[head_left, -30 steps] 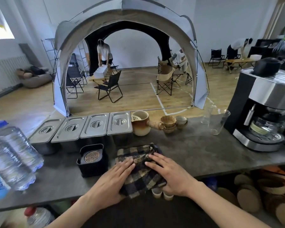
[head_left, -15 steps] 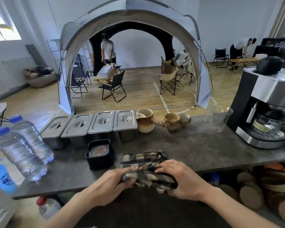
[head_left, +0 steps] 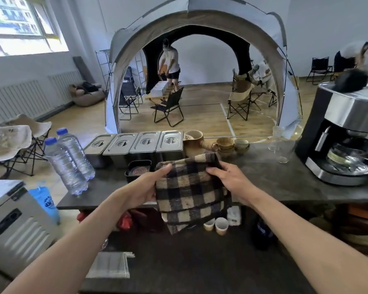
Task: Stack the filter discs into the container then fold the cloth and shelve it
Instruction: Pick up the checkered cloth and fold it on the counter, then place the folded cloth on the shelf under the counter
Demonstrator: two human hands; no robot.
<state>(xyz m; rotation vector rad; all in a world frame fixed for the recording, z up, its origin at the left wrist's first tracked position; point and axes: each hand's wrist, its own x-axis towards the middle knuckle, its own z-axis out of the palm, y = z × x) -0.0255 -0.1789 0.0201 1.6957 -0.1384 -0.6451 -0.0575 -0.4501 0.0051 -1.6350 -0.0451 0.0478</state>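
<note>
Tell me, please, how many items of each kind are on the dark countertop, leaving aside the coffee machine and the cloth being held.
Water bottles: 2
Lidded steel pans: 4
Black container with filter discs: 1
Brown handled jug: 1
Stacks of small bowls: 2
Clear glasses: 2
Total: 12
How many bowls are in each stack is too small to tell.

Counter bare rightward; container, bottles crowd left.

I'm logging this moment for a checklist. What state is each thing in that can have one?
Checked cloth: folded, lifted off the counter.
Left hand: gripping the cloth's left edge.
Right hand: gripping its right edge.
Black container: open, disc inside.
Four steel pans: lidded.
Two water bottles: capped, upright.
</note>
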